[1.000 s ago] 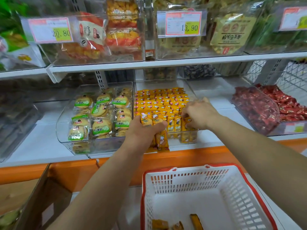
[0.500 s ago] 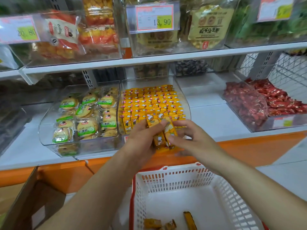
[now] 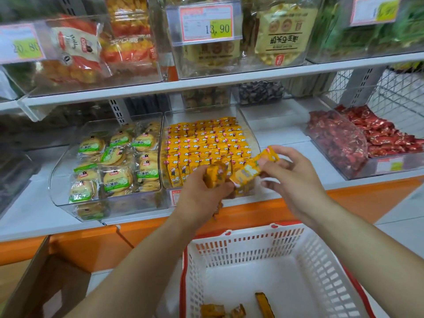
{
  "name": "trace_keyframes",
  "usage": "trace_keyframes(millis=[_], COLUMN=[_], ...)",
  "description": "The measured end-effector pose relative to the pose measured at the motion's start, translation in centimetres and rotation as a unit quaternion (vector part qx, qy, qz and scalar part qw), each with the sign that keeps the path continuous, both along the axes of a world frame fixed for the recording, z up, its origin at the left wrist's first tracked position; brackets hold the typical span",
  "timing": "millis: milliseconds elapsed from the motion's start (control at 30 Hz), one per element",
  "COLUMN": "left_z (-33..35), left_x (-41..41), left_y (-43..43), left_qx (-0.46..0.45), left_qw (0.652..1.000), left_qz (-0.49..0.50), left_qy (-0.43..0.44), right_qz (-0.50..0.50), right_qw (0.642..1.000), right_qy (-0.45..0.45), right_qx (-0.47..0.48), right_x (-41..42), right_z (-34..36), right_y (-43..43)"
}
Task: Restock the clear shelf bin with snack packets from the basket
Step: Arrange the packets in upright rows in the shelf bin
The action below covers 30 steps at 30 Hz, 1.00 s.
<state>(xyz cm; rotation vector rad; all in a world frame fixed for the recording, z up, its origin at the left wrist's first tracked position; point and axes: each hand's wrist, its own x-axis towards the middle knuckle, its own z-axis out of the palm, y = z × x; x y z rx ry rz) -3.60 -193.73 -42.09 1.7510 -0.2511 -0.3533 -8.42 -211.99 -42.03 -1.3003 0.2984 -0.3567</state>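
The left hand (image 3: 202, 191) hovers in front of the clear shelf bin (image 3: 206, 112), its fingers curled round a small bunch of orange packets (image 3: 214, 175) that stick up above the knuckles, with another packet end showing under the palm. The right hand (image 3: 291, 180) is just beside it, to the right of the bin's front corner, and pinches a single yellow packet (image 3: 247, 172) by its upper end between the thumb and forefinger, with the other fingers (image 3: 273, 183) loosely curled below and holding nothing. That packet slants down to the left, away from the pinching fingertips, and its lower end reaches the bunch in the left hand. Motion blur makes it hard to say whether the two actually touch. The bin sits on the white shelf and is packed with neat upright rows of yellow snack packets (image 3: 206, 143). Below both hands stands the white basket (image 3: 241, 244) with a red rim, and three packets (image 3: 263, 305) lie on its floor. Left of the bin is a clear bin of green-labelled biscuits (image 3: 114, 157). Well to the right is a bin of red sweets (image 3: 344, 138). A price label (image 3: 206, 24) reading 13.90 hangs on the shelf above.
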Motion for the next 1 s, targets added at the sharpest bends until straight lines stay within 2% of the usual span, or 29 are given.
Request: trace_keyframes(millis=[67, 167, 300, 367, 467, 567, 700, 833, 933, 1000], left_z=[-0.2, 0.0, 0.9, 1.2, 1.6, 2.0, 2.5, 2.3, 2.4, 2.5], left_x=[-0.2, 0.6, 2.3, 2.8, 3.2, 3.4, 3.6, 3.6, 3.7, 3.6], left_y=[0.2, 1.3, 3.6, 4.6, 5.7, 6.7, 7.7, 7.8, 7.5, 7.3], left_qx=[0.01, 0.029, 0.034, 0.013, 0.004, 0.001, -0.009, 0.0, -0.007, -0.011], left_qw=[1.0, 0.999, 0.996, 0.996, 0.994, 0.992, 0.99, 0.991, 0.991, 0.99], left_qz=[-0.017, 0.023, 0.072, 0.09, 0.105, 0.123, 0.138, 0.13, 0.132, 0.139], left_qy=[0.007, -0.008, -0.027, -0.023, -0.02, -0.032, -0.037, -0.042, -0.031, -0.023], right_qz=[-0.021, -0.055, -0.022, 0.038, 0.107, 0.152, 0.191, 0.201, 0.185, 0.133], right_qw=[0.998, 0.984, 0.934, 0.891, 0.787, 0.738, 0.711, 0.667, 0.68, 0.709], right_qy=[-0.028, -0.035, -0.023, 0.0, 0.048, 0.075, 0.11, 0.113, 0.114, 0.074], right_qx=[-0.054, -0.167, -0.357, -0.453, -0.605, -0.653, -0.668, -0.708, -0.701, -0.689], right_x=[0.7, 2.2, 5.3, 7.1, 9.5, 10.8, 11.9, 12.4, 11.2, 9.0], right_z=[0.3, 0.5, 1.1, 1.4, 1.4, 0.8, -0.4, -0.8, 0.5, 1.2], right_y=[-0.3, -0.6, -0.2, -0.2, -0.3, 0.0, -0.1, 0.0, 0.1, -0.1])
